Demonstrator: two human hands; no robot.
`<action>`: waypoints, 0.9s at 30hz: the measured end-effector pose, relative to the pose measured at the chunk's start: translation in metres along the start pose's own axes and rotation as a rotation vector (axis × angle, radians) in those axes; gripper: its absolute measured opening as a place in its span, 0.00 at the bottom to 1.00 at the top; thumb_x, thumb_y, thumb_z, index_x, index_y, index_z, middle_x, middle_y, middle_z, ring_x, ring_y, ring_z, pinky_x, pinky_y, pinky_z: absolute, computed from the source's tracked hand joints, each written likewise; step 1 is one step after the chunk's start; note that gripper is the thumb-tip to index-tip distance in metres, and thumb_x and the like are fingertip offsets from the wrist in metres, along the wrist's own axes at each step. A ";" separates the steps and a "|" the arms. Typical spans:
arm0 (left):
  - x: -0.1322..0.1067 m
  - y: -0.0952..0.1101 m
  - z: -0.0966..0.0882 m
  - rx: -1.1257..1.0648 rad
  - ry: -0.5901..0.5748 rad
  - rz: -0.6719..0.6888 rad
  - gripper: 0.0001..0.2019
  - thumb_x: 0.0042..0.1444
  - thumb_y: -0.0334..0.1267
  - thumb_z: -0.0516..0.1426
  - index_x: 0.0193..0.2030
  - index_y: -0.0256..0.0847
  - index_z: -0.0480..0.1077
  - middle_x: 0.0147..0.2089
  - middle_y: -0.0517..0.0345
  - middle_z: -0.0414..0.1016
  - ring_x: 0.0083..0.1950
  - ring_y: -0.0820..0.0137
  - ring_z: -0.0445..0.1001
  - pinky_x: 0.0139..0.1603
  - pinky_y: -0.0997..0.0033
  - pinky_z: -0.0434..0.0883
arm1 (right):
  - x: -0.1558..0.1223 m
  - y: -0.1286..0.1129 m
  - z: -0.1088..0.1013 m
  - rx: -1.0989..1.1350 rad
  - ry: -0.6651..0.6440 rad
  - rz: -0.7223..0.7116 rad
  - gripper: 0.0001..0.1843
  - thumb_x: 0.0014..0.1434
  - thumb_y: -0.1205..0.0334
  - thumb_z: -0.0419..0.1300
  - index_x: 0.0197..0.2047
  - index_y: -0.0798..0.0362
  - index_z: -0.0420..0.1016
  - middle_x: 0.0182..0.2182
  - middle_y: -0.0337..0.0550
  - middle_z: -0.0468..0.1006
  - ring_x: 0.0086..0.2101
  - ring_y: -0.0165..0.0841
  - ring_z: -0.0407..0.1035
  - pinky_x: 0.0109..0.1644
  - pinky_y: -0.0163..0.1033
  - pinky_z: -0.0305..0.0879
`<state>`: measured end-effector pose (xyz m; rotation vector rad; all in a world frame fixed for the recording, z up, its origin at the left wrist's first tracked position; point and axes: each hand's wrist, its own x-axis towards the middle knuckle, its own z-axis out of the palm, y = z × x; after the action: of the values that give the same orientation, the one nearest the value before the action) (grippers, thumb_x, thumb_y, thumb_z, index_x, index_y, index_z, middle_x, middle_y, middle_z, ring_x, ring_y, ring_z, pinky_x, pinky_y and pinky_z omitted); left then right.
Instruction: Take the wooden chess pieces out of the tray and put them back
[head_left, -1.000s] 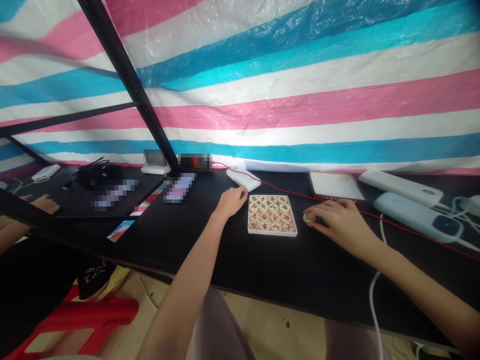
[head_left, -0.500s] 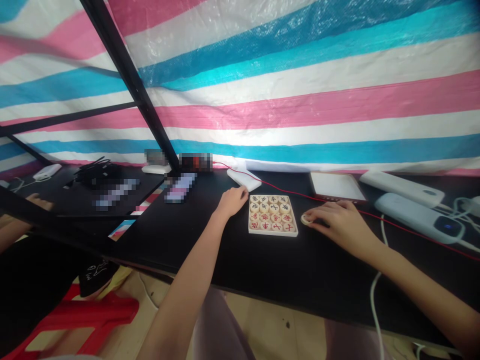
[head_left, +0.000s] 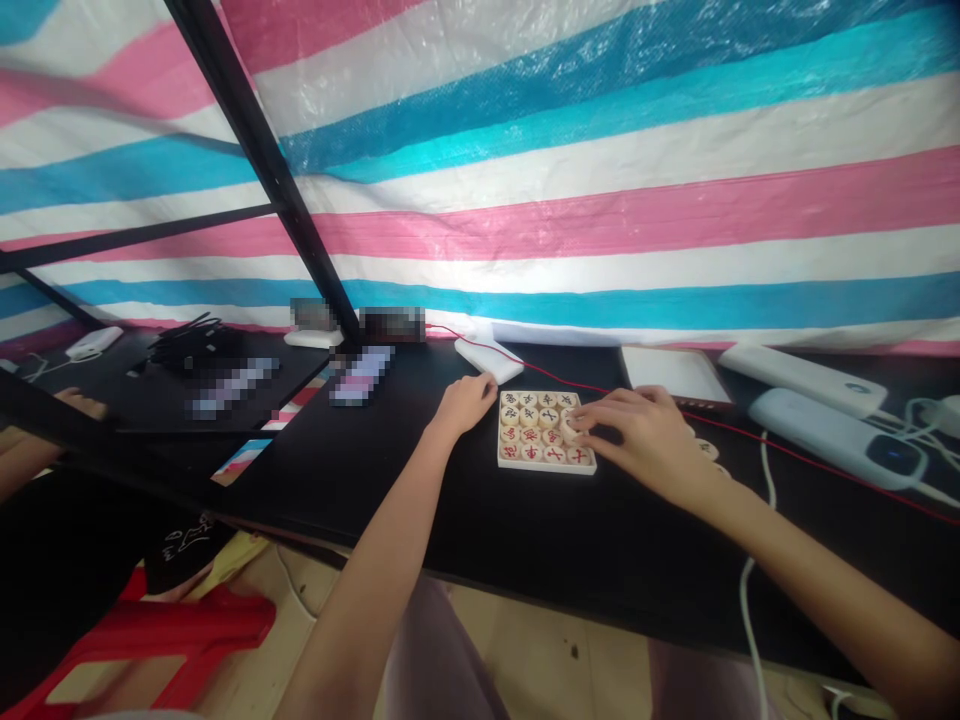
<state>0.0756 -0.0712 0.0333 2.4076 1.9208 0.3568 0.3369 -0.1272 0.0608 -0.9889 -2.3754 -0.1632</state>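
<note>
A white square tray (head_left: 546, 467) holds rows of round xiangqi pieces (head_left: 531, 453), marked with black characters in the far rows and red in the near ones. My left hand (head_left: 466, 402) rests at the tray's far left corner, its fingers curled against the edge. Over the tray's right side, my right hand (head_left: 637, 435) pinches a pale xiangqi piece (head_left: 571, 425) between thumb and fingers. That piece is partly covered by the fingertips, and its marking is hidden. More loose pieces (head_left: 706, 450) lie on the black table, partly behind my right wrist.
A white power bank (head_left: 491, 360) lies behind the tray, with a red cable (head_left: 555, 378) running across the table (head_left: 480, 520). A shallow open box (head_left: 675, 373) and two long devices (head_left: 832, 430) with cables stand at the right. Another person's hand (head_left: 81, 404) is at far left.
My right hand has moved left with the pinched piece, from beside the tray to over its right side. Loose pieces behind it now show. My left hand has stayed put.
</note>
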 end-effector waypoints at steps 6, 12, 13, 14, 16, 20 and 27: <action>0.000 -0.001 0.001 0.013 0.014 0.003 0.12 0.61 0.40 0.45 0.41 0.44 0.68 0.38 0.53 0.76 0.39 0.62 0.74 0.37 0.69 0.65 | 0.021 -0.023 0.010 0.047 -0.020 -0.055 0.07 0.59 0.57 0.58 0.34 0.48 0.74 0.38 0.37 0.81 0.38 0.34 0.70 0.45 0.44 0.48; 0.001 -0.001 0.001 0.022 0.009 0.004 0.12 0.62 0.41 0.45 0.41 0.44 0.68 0.38 0.53 0.76 0.39 0.62 0.74 0.38 0.69 0.66 | 0.029 -0.035 0.019 0.056 -0.046 -0.089 0.05 0.59 0.59 0.59 0.32 0.49 0.74 0.34 0.37 0.81 0.37 0.33 0.69 0.45 0.44 0.47; 0.000 0.000 0.001 0.021 0.009 0.003 0.13 0.62 0.41 0.45 0.41 0.44 0.68 0.38 0.53 0.76 0.40 0.62 0.75 0.39 0.69 0.66 | 0.029 -0.036 0.020 0.053 -0.055 -0.088 0.05 0.59 0.60 0.59 0.32 0.49 0.74 0.34 0.37 0.80 0.37 0.33 0.69 0.45 0.43 0.46; 0.000 0.000 0.000 0.022 0.009 0.002 0.13 0.62 0.41 0.45 0.42 0.44 0.69 0.38 0.53 0.76 0.40 0.62 0.75 0.39 0.69 0.66 | 0.029 -0.036 0.021 0.051 -0.064 -0.088 0.04 0.59 0.60 0.59 0.33 0.49 0.74 0.34 0.37 0.80 0.38 0.33 0.69 0.45 0.43 0.46; 0.000 0.001 -0.001 0.024 0.004 -0.003 0.12 0.62 0.41 0.45 0.42 0.44 0.69 0.39 0.53 0.76 0.40 0.63 0.75 0.39 0.69 0.66 | 0.028 -0.036 0.023 0.049 -0.076 -0.090 0.04 0.59 0.61 0.59 0.33 0.49 0.74 0.35 0.37 0.81 0.38 0.33 0.69 0.44 0.43 0.46; -0.001 0.002 -0.002 0.026 -0.010 -0.010 0.12 0.62 0.40 0.46 0.42 0.43 0.69 0.39 0.53 0.76 0.40 0.63 0.75 0.39 0.70 0.66 | 0.028 -0.037 0.024 0.048 -0.093 -0.092 0.04 0.59 0.61 0.59 0.33 0.49 0.73 0.35 0.37 0.81 0.39 0.33 0.69 0.44 0.43 0.46; -0.001 0.002 -0.001 0.024 -0.003 -0.010 0.12 0.62 0.40 0.46 0.42 0.43 0.69 0.39 0.53 0.76 0.41 0.63 0.75 0.40 0.69 0.66 | 0.031 -0.042 0.027 -0.013 -0.086 -0.085 0.05 0.59 0.60 0.58 0.36 0.49 0.75 0.32 0.38 0.81 0.36 0.33 0.70 0.44 0.43 0.46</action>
<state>0.0768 -0.0723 0.0347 2.4108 1.9465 0.3308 0.2785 -0.1301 0.0593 -0.9187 -2.4990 -0.1716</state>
